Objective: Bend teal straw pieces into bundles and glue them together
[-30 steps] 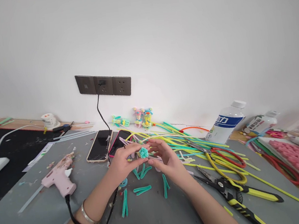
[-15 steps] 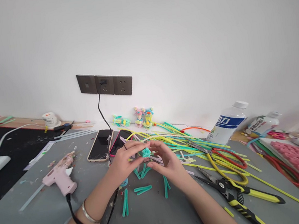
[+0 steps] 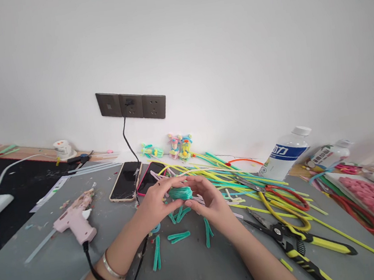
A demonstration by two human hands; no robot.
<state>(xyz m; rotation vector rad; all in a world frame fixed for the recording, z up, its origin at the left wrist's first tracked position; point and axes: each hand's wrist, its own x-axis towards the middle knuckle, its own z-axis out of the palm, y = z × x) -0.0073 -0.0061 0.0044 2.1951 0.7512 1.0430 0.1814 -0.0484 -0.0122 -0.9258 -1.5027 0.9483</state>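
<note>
Between my hands is a thick bundle of teal pipe cleaners, lying roughly sideways above the table. My left hand pinches its left part, thumb below and fingers above. At the bundle's right end, my right hand grips with curled fingers and thumb. Folded teal pipe cleaner pieces lie on the grey table just below and around my hands. Pale purple pipe cleaners stick out behind my left hand.
A pink glue gun lies left, its black cable crossing my left forearm. Two phones rest behind. To the right are yellow and green pipe cleaners, red-handled scissors, black-yellow shears and a bottle. Small figures stand by the wall.
The teal bundle has turned between my hands: its end faced me before, and now its long side shows. My hands stay in nearly the same place.
</note>
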